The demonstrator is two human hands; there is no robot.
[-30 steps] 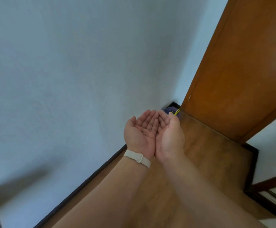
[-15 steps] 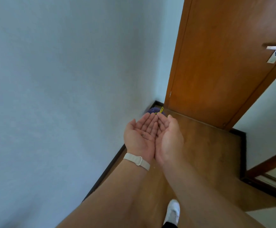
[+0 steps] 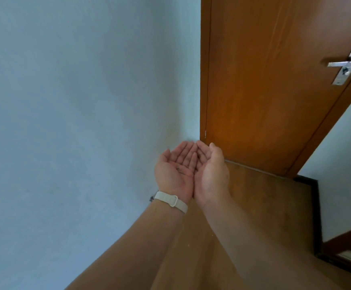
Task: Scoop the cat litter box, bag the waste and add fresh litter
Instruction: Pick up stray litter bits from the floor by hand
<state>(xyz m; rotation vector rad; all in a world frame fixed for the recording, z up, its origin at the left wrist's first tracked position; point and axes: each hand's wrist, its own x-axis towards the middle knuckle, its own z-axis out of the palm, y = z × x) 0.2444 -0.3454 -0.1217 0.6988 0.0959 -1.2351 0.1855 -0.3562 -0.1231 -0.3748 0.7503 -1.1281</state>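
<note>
Hands cupped together palm-up, mid-frame: left hand (image 3: 173, 170) and right hand (image 3: 211, 172) touch along little-finger edges, fingers relaxed, gripping nothing. Few dark specks (image 3: 179, 168) on left palm, too small to identify. White wristband (image 3: 171, 201) on left wrist. Wall (image 3: 76, 101) close at 9 o'clock. Wooden door (image 3: 264, 91) at 12 to 1, lever handle (image 3: 342, 63) at 2. Wood floor (image 3: 264, 206) runs 3 to 5 o'clock to dark skirting (image 3: 316, 206). Litter box: cannot tell where.

Pale blue-grey wall (image 3: 76, 122) at left, meeting a closed orange-brown wooden door (image 3: 264, 91) with a metal lever handle (image 3: 345, 63). Wood-toned floor (image 3: 275, 206) below, edged at right by dark skirting (image 3: 316, 206). Soft, even light.
</note>
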